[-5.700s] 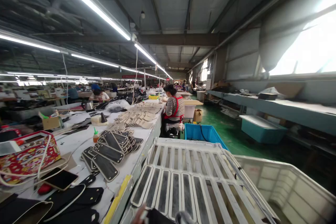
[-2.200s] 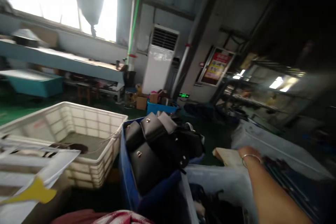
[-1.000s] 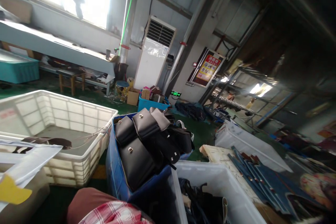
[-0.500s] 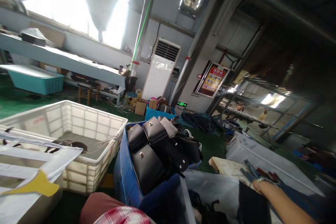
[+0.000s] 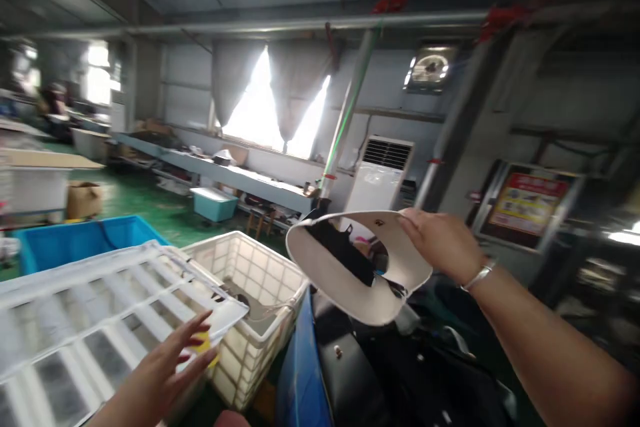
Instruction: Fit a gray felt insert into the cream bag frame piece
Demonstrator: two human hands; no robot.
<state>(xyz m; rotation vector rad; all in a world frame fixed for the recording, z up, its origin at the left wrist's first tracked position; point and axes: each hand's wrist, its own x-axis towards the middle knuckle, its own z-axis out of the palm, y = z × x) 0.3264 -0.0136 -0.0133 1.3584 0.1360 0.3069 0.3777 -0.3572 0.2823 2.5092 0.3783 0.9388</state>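
Observation:
At right, my right hand, with a bracelet at the wrist, pinches the edge of a curved cream bag piece. This piece looks like unfinished leather, has a small metal fitting near the fingers, and hangs in a loop above the blue bin. Black bags with metal clasps fill that bin. My left hand is open, fingers spread, over the right part of a white slatted rack. Beside its fingers a yellow piece shows, partly covered by the hand.
A white plastic crate with some straps inside stands between rack and blue bin. Behind the rack is a bright blue tub. A long workbench runs under the windows, with a teal bin before it. A cabinet air conditioner stands behind.
The view has swung left. My right arm, low at the right before, is now raised with the cream bag piece in its hand. My left hand has come into view over the rack.

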